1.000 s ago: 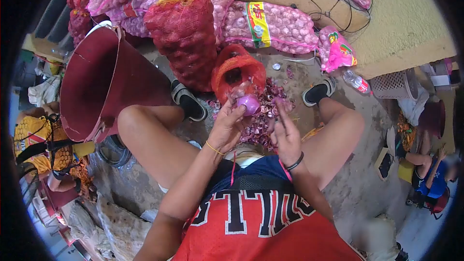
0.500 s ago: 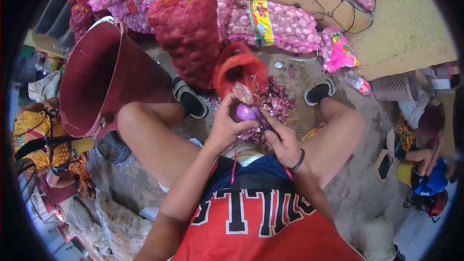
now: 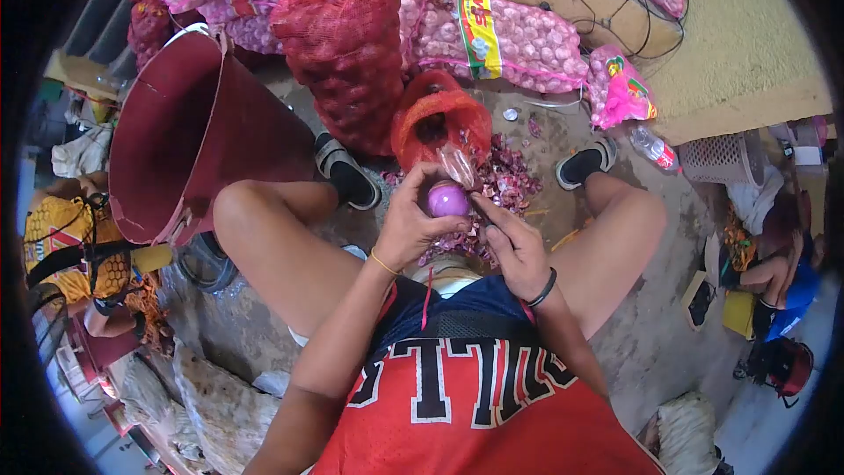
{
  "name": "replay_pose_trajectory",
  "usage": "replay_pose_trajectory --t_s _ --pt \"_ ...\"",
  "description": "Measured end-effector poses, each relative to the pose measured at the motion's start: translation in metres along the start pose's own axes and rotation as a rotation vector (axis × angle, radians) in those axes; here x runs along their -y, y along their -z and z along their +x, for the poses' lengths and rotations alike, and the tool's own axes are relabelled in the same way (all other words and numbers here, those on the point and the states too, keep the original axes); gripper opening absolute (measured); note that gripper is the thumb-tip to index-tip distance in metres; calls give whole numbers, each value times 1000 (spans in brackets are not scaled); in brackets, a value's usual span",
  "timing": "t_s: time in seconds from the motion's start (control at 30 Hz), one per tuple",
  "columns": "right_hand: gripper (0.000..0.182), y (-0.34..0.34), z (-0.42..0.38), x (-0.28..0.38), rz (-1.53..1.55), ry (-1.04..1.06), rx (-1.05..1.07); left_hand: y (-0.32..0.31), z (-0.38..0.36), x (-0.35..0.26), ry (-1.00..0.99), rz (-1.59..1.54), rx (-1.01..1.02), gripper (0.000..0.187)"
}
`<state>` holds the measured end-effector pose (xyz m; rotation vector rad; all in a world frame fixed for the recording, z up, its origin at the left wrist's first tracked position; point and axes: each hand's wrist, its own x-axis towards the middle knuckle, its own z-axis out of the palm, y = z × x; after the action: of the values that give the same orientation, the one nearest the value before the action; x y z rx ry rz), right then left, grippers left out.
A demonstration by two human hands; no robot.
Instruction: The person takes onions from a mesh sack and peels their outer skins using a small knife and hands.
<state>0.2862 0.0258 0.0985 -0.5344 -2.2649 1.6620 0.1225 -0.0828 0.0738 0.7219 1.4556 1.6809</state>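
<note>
My left hand point(image 3: 406, 227) is wrapped round a shiny purple onion point(image 3: 449, 200), its thumb along the near side. A pale brownish flap of skin point(image 3: 458, 166) stands off the onion's far side. My right hand point(image 3: 520, 257) is beside the onion, its forefinger reaching to the right side and the thumb bent in; whatever lies between its fingers is too small to make out. Beneath both hands a heap of purple onion peels point(image 3: 508, 178) covers the floor. Just beyond them is an open red mesh sack point(image 3: 475, 114), its inside dark.
A large maroon tub point(image 3: 255, 136) lies tilted at left. A full red mesh sack point(image 3: 338, 62) and pink sacks of bulbs point(image 3: 536, 48) stand at the back. A plastic bottle point(image 3: 652, 149) and perforated crate point(image 3: 716, 158) are at right. People sit at both edges.
The onion has turned in my left hand, showing more smooth purple surface. The flap of skin has shifted slightly right. My right hand remains close beside the onion.
</note>
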Motion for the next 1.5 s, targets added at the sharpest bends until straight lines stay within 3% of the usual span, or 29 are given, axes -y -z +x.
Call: replay_pose_trajectory --t_s 0.1,0.3,0.37,0.47,0.6,0.73,1.03,1.27,1.5 --pt "41 -2 -8 -12 330 -190 8 0 1 3 13 -141 8 68" --pt "47 -10 -8 -14 607 -164 -93 0 2 7 59 -326 9 68" --pt "50 -10 -7 -14 638 -175 -124 -1 2 8 52 -403 18 62" --pt "53 -10 -4 -10 659 -159 -104 -1 2 3 201 -438 -74 59" --pt "58 -17 -3 -3 605 -142 -67 -5 2 4 59 -337 -59 55" --pt "49 -14 -3 -1 498 -107 -46 -8 -3 -20 49 -355 -24 53" --pt "46 2 -9 20 829 -147 -103 -19 2 -26 193 -690 106 42" --pt "47 3 -15 2 978 -258 -193 -9 3 -9 343 -707 158 48" --pt "49 7 -15 0 1050 -230 -136 -16 4 -16 324 -596 138 57"
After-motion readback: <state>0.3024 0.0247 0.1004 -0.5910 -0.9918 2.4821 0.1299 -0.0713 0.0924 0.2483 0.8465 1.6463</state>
